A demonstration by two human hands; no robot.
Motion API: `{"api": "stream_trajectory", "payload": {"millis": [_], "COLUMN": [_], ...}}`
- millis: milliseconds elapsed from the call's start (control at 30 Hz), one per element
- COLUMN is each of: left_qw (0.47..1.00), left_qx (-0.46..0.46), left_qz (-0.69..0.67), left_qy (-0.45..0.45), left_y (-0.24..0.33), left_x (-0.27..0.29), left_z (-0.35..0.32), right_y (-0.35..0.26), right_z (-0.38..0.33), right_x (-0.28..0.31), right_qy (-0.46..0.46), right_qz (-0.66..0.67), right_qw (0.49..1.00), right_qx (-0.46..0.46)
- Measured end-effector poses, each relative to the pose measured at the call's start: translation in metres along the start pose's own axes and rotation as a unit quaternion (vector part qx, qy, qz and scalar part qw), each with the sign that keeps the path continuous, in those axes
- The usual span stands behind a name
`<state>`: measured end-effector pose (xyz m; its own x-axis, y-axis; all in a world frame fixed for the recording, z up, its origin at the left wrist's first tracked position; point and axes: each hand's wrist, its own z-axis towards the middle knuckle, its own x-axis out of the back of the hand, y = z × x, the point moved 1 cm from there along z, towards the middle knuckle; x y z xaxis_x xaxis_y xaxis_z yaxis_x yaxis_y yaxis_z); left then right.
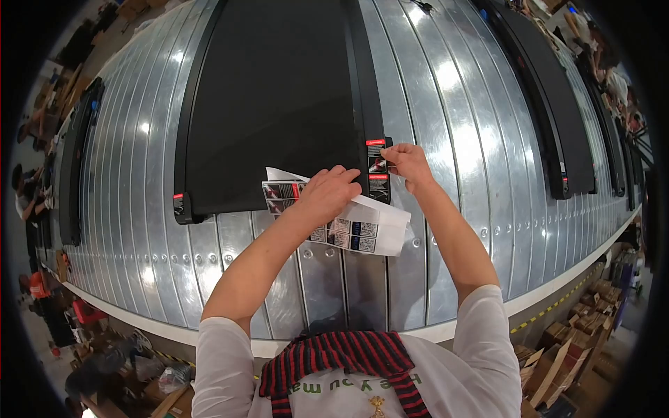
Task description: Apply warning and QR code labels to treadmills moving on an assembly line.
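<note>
In front of me lies a long black walking-pad treadmill (279, 104) with raised side rails. My left hand (327, 194) is closed on white sticker sheets (389, 226), which overhang the treadmill's near edge. Dark printed stickers and small square codes show on the sheets. A red, black and white warning label (377, 168) sits on the near end of the right rail. My right hand (410, 166) pinches at this label's right edge, thumb and forefinger together. How firmly the label is stuck down cannot be made out. Another red-topped label (179, 202) is on the left rail's near end.
The treadmill rests on a conveyor of shiny metal slats (453, 139) with a pale front edge (523, 299). More black treadmills stand to the right (550, 118) and left (78, 167). Cardboard boxes (557, 362) lie on the floor at lower right. Other people are at both far sides.
</note>
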<state>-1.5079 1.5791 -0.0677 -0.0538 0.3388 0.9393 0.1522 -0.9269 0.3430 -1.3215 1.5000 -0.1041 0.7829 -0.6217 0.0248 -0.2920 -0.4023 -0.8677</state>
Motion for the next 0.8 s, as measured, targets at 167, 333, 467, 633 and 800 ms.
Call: {"api": "stream_trajectory", "payload": {"millis": [167, 333, 467, 633, 800], "left_qw": [1.000, 1.000, 1.000, 0.999, 0.999], "left_qx": [-0.010, -0.013, -0.020, -0.033, -0.041], "left_qz": [-0.006, -0.012, -0.017, -0.015, -0.002], "left_qy": [0.010, -0.002, -0.001, 0.006, 0.005], "left_y": [-0.0007, -0.0027, -0.0046, -0.0050, -0.0044], "left_x": [0.0009, 0.0020, 0.0029, 0.0037, 0.0044], "left_z": [-0.0010, -0.0024, -0.0023, -0.0025, -0.0008], "right_y": [-0.0006, 0.0004, 0.0021, 0.0012, -0.0017], "right_z": [0.0010, 0.0045, 0.0068, 0.0057, 0.0028], "right_x": [-0.0002, -0.0003, -0.0005, -0.0009, -0.0017], "right_qy": [0.001, 0.008, 0.020, 0.021, 0.019], "right_qz": [0.005, -0.006, 0.000, -0.005, -0.007], "right_qw": [1.000, 1.000, 1.000, 1.000, 1.000], "right_qx": [0.003, 0.003, 0.011, 0.010, 0.013]}}
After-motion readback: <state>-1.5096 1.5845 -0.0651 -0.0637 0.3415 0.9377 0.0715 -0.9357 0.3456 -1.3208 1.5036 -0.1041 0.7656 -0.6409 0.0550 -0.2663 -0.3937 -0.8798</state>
